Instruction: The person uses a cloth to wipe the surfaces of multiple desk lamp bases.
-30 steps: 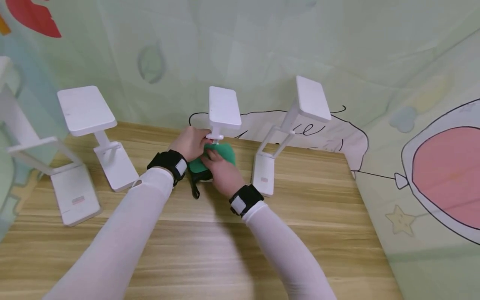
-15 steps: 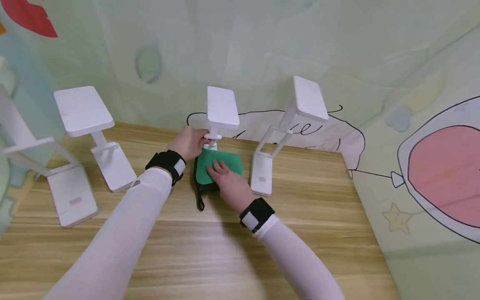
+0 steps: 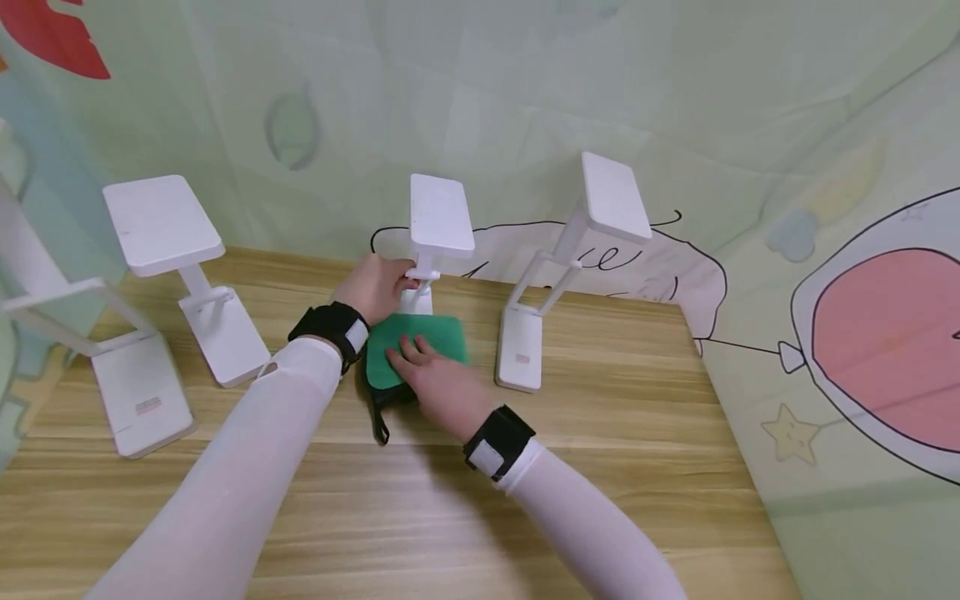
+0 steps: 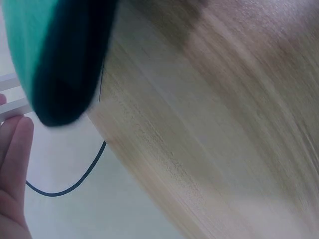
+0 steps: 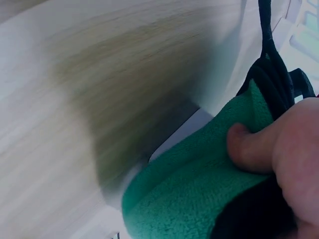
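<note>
My left hand (image 3: pixel 371 287) grips the slim white stem of the middle desk lamp (image 3: pixel 441 215) near its hinge. Over the lamp's base lies a green cleaning cloth (image 3: pixel 442 333) with black edging and a black hanging loop (image 3: pixel 381 429). My right hand (image 3: pixel 450 392) has its fingers on top of the cloth. Up close in the right wrist view, the thumb (image 5: pixel 251 149) presses into the fluffy green side, pinching the cloth (image 5: pixel 184 189). Most of the base is hidden under it. The left wrist view has left-hand fingers (image 4: pixel 17 149) at a white bar, beside the cloth's dark edge (image 4: pixel 70 74).
Another white lamp (image 3: pixel 617 196) stands to the right. Two more stand at the left, one lamp (image 3: pixel 163 223) behind and one with its base (image 3: pixel 142 392) nearer me. The wooden tabletop (image 3: pixel 390 517) ends at a pale printed curtain (image 3: pixel 510 100).
My right hand has slid the cloth toward me along the base, going right and then back left. More of the base's far end shows. The left hand keeps its grip on the stem.
</note>
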Demonstrator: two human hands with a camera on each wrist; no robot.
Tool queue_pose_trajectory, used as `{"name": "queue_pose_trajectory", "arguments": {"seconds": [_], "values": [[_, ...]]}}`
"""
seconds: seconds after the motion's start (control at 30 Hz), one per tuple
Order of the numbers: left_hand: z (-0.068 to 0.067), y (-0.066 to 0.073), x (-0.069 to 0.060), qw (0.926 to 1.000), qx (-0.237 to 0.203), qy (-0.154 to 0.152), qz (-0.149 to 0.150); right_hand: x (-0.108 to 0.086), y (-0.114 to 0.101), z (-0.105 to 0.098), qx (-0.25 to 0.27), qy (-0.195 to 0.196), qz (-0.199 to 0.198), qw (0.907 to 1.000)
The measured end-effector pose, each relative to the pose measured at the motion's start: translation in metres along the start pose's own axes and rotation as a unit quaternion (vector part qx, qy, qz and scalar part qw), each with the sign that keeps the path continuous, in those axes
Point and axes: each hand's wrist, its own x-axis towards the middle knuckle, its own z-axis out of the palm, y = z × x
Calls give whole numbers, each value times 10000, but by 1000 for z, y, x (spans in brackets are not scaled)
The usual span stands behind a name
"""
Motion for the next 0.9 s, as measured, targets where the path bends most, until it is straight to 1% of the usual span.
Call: {"name": "queue_pose_trajectory", "arguments": {"seconds": [0.1, 0.2, 0.3, 0.4, 0.5, 0.6, 0.8, 0.9], "values": [[0, -2, 0, 10000, 18, -16, 4, 12, -3, 1, 83, 34, -163, 9998], [0, -3, 0, 10000, 19, -66, -59, 25, -3, 2, 188, 121, -320, 9992], [0, -2, 0, 9999, -4, -91, -138, 38, 2, 5, 330, 386, -462, 9976], [0, -1, 1, 9999, -5, -66, -133, 47, 12, 9, 543, 675, -471, 9951], [1, 1, 2, 9999, -72, -63, -139, 50, 23, 11, 746, 854, -359, 9929], [2, 3, 1, 9997, -149, -81, -178, 49, 30, 12, 844, 889, -278, 9921], [2, 3, 0, 9998, -126, -1, -181, 47, 35, 10, 973, 789, -150, 9920], [2, 1, 0, 9998, -114, 41, -136, 46, 35, 8, 1044, 643, 30, 9924]]}}
